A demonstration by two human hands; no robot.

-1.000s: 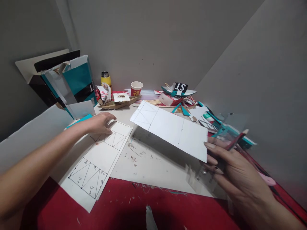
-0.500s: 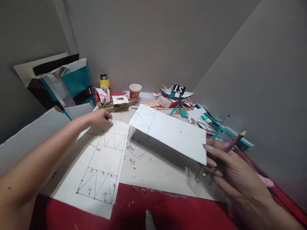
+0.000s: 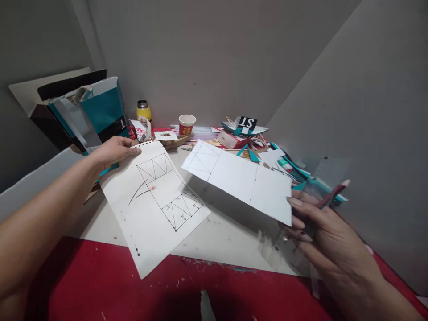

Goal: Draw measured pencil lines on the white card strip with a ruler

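Note:
My left hand [image 3: 115,150] pinches the upper left edge of a torn-out paper sheet [image 3: 147,236]. Ink-drawn zigzag truss shapes with small numbers cover part of this sheet, and its far end is raised. In my right hand [image 3: 334,249] is a white card [image 3: 239,180], gripped at its near right corner and tilted above the table. Faint triangle lines and dots mark the card. The same hand also holds a dark red pencil [image 3: 334,192] and a clear plastic piece [image 3: 329,171], perhaps a ruler, partly hidden by the fingers.
A teal box [image 3: 103,109] leans at the left. Along the back stand a yellow bottle [image 3: 143,111] and a paper cup [image 3: 187,125]. Cardboard scraps and a small red-white box [image 3: 230,139] crowd the back right. Cut bits lie on the white board [image 3: 230,245] over red cloth [image 3: 100,267].
My left hand has moved left and slightly up with the sheet, which has turned and now lies at a different angle. The card has shifted slightly right.

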